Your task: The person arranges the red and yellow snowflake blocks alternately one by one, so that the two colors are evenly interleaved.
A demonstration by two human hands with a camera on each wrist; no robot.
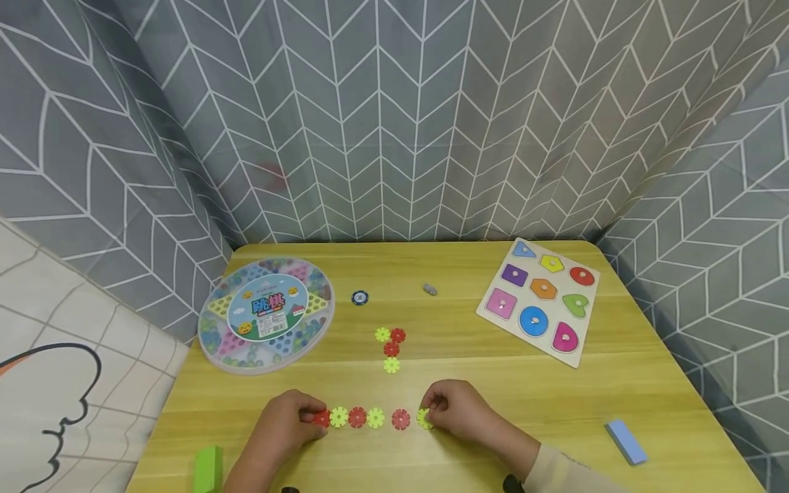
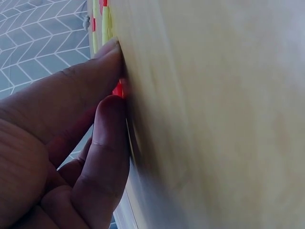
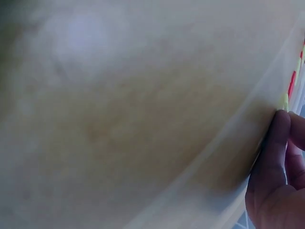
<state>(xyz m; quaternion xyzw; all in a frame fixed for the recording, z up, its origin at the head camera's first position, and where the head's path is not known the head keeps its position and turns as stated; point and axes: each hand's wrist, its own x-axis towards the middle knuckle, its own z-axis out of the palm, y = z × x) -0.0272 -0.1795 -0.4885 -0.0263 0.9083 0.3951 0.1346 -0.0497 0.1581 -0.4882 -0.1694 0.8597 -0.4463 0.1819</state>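
A row of notched plastic discs, red and yellow-green by turns, runs across the near middle of the table. My left hand (image 1: 286, 424) pinches the red disc (image 1: 321, 418) at the row's left end between thumb and fingers. At the right end, my right hand (image 1: 459, 411) pinches a yellow-green disc (image 1: 424, 418) by its edge. Between the hands lie a yellow-green disc (image 1: 338, 417), a red disc (image 1: 357, 417), another yellow-green disc (image 1: 375, 418) and, after a small gap, a red disc (image 1: 401, 419). In the left wrist view, fingers mostly hide the red disc (image 2: 118, 89).
Beyond the row sits a small cluster of red and yellow-green discs (image 1: 391, 349). A round Chinese checkers box (image 1: 212, 335) is at left, a shape puzzle board (image 1: 524, 284) at right. A poker chip (image 1: 360, 297), grey piece (image 1: 429, 289), green block (image 1: 208, 469) and blue block (image 1: 626, 441) lie around.
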